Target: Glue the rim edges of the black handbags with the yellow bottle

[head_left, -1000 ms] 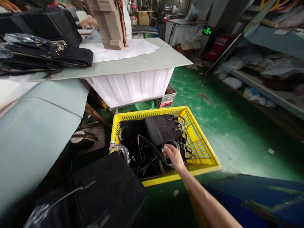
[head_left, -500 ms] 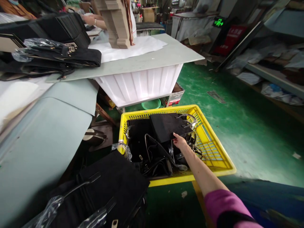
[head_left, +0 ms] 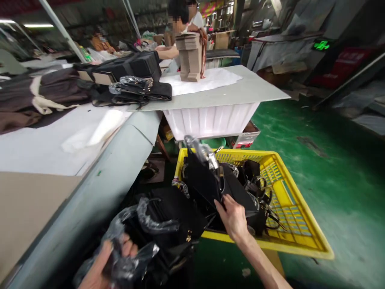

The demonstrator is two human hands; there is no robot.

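Observation:
My right hand [head_left: 234, 218] is closed on the edge of a black handbag [head_left: 200, 180], which stands tilted over the yellow plastic basket [head_left: 303, 216]. Clear film covers that bag's handles, which point up and away from me. Under and beside it, more black handbags [head_left: 251, 170] with wrapped handles and metal fittings lie in the basket. At the lower left, my left hand [head_left: 116, 257] is wrapped round the film-covered handles [head_left: 124, 224] of other black handbags [head_left: 180, 210]. These hang or rest just outside the basket's near left corner; their undersides are hidden.
A grey-topped table [head_left: 252, 86] holds black straps [head_left: 150, 92], stacked cardboard pieces [head_left: 190, 56] and dark cloth [head_left: 54, 92]. Beneath it stands a white tub [head_left: 210, 120]. A worker's arm [head_left: 168, 53] reaches in behind the cardboard. Green floor [head_left: 285, 136] lies to the right.
My view has swung left and up. My left hand has come into view on the wrapped handles. My right hand now holds a bag raised on edge, where a bag lay flat before.

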